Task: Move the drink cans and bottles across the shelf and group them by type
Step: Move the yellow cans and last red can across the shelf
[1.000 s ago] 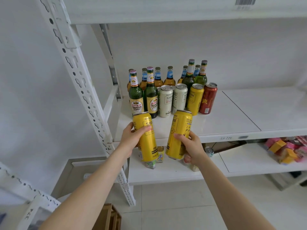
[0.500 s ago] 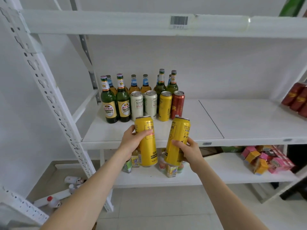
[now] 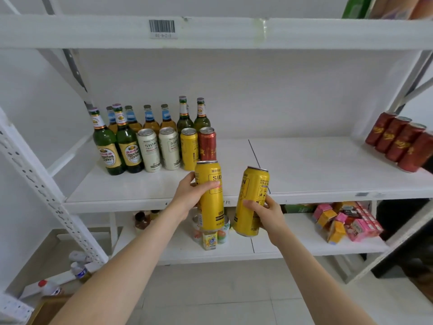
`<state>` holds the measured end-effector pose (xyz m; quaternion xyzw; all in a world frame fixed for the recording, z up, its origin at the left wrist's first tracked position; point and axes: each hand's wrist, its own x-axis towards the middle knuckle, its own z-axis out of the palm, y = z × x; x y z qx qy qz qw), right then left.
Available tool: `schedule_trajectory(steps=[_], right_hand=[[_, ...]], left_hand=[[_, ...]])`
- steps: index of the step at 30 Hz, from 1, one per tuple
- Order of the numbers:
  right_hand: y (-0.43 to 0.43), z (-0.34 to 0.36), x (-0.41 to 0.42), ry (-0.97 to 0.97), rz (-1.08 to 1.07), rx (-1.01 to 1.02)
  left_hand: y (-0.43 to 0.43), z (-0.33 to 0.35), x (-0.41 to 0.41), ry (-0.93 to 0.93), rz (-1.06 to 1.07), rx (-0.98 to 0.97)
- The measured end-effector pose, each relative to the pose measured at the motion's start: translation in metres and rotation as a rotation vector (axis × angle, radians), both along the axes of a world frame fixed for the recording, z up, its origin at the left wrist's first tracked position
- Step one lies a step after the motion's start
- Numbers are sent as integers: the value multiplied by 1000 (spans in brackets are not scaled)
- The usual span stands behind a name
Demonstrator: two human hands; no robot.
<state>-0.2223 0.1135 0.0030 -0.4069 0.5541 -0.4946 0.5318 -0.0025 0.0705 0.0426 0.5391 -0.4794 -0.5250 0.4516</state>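
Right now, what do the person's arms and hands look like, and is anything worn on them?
Both arms are bare from the bottom of the picture up to the hands: no sleeves, gloves, watch or bracelets show. The left hand and right hand carry no rings that can be seen. The fingers have short, unpainted nails, as far as the picture shows.

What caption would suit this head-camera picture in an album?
Two hands, left and right, each hold a yellow can before a shelf of bottles and cans.

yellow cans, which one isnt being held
The yellow can on the shelf, standing between a white can and a red can; the other two are in the hands.
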Motion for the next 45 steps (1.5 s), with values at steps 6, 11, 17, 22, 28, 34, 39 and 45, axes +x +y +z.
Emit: schedule_trajectory(steps=[6, 11, 17, 22, 28, 34, 39, 45], right_hand=[[-25, 2, -72, 6, -55, -26], [-42, 6, -143, 7, -89, -59], [-49, 8, -235, -19, -114, -78], [-44, 10, -322, -4, -101, -86], [-32, 12, -430, 28, -49, -76], [-50, 6, -516, 22, -65, -80], [-84, -3, -560, 12, -80, -93], [-131, -11, -592, -12, -76, -118]], left_hand=[[-32, -2, -76, -13, -61, -27], [-59, -3, -148, -49, -108, -41], [-71, -2, -244, -72, -145, -43], [-65, -2, -333, -49, -150, -45], [-49, -5, -438, -25, -111, -22], [-63, -7, -519, -25, -118, -20], [-95, -9, -563, -32, -124, -36], [-141, -7, -594, -47, -130, -47]])
